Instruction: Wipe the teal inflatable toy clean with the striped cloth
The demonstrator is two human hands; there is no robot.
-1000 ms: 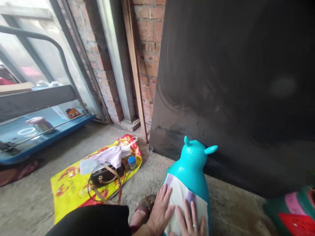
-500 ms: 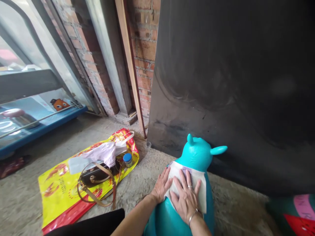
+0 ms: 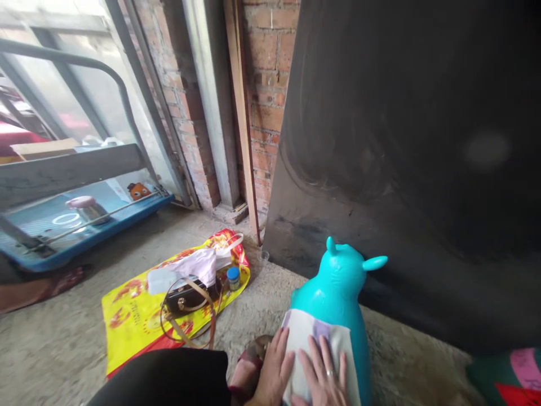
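Observation:
A turquoise inflatable animal toy, with two ears, stands on the floor against a dark panel. Across its back lies a white cloth with purple patches. My left hand rests on the cloth's left edge, fingers stretched out. Flat on the middle of the cloth is my right hand, fingers spread, with a ring on one finger. The lower part of both hands runs out of the bottom of the view.
A yellow and red plastic sheet lies on the concrete at left, bearing a dark handbag, a lilac cloth and a blue-lidded jar. Behind stands a blue trolley. The dark panel leans at right.
Both hands and the white cloth have slid back along the toy toward me, baring the area behind its head. The camera view has shifted somewhat to the left.

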